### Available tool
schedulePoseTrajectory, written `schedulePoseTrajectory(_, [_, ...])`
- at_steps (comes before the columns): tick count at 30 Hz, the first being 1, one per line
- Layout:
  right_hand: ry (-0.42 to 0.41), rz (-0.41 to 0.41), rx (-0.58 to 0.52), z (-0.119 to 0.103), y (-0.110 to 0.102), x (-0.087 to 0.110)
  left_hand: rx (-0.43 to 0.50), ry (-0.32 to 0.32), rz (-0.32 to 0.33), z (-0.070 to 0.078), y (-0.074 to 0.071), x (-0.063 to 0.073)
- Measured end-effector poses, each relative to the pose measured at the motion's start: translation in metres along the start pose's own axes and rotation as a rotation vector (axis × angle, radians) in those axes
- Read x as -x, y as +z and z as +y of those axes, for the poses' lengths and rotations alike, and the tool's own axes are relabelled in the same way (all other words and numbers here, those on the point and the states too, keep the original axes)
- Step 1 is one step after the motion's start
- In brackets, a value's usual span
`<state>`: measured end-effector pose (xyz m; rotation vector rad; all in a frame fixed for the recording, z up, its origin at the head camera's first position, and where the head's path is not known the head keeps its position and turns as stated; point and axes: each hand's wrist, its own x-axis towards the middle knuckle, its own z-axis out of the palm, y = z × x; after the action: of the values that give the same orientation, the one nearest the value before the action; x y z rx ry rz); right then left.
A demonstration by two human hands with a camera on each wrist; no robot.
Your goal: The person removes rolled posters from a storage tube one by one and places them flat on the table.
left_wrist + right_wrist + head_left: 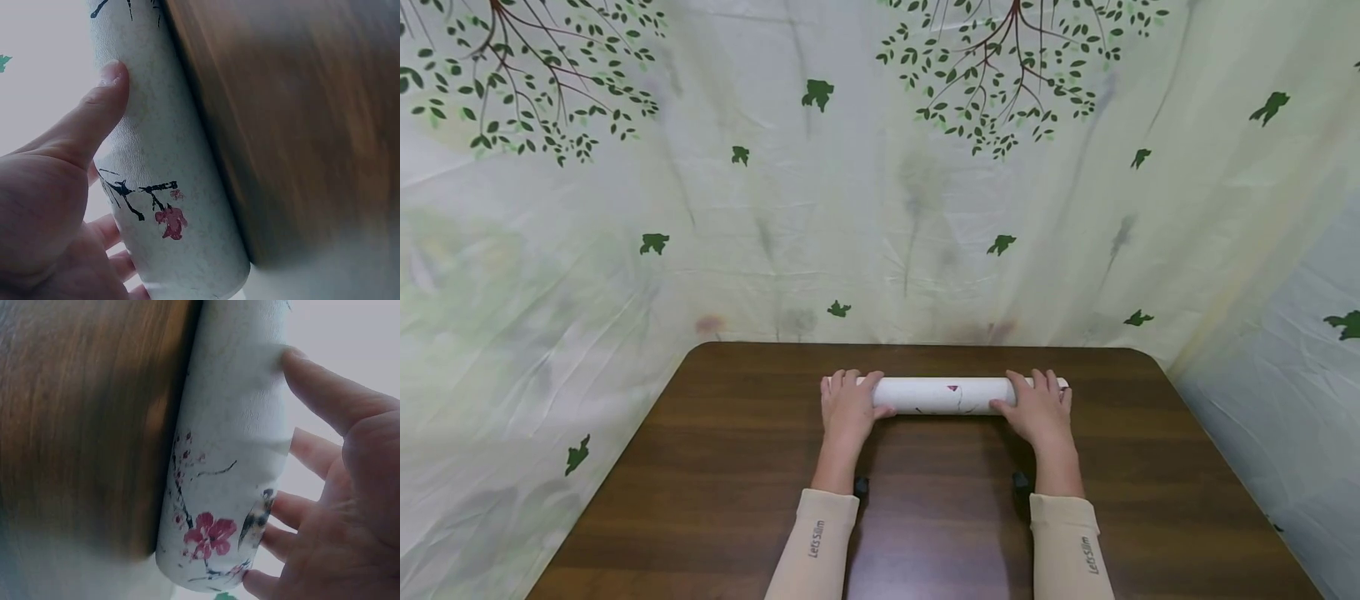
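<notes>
A white roll of textured sheet lies crosswise on the brown wooden table, near its far edge. My left hand holds the roll's left end, thumb on the near side and fingers over the far side. At the other end, my right hand holds it the same way. Dark twigs and a reddish flower are printed on the roll in the left wrist view. The right wrist view shows a pink blossom and a small bird near the end of the roll.
Behind the table hangs a pale curtain printed with leafy branches and green leaves. Its right side panel runs along the table's right edge. Small black devices sit at both wrists, beside the beige sleeves.
</notes>
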<state>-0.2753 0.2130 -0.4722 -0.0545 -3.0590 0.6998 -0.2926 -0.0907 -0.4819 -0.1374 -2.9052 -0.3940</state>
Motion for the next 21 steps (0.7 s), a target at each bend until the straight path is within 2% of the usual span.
schedulePoseTrajectory(15, [-0.011, -0.015, -0.015, -0.006, -0.003, 0.001, -0.075, -0.011, -0.042, 0.024, 0.000, 0.004])
schedulePoseTrajectory(21, [-0.016, -0.011, -0.008, -0.009, -0.004, 0.002, -0.120, -0.018, -0.061, 0.031, 0.005, 0.004])
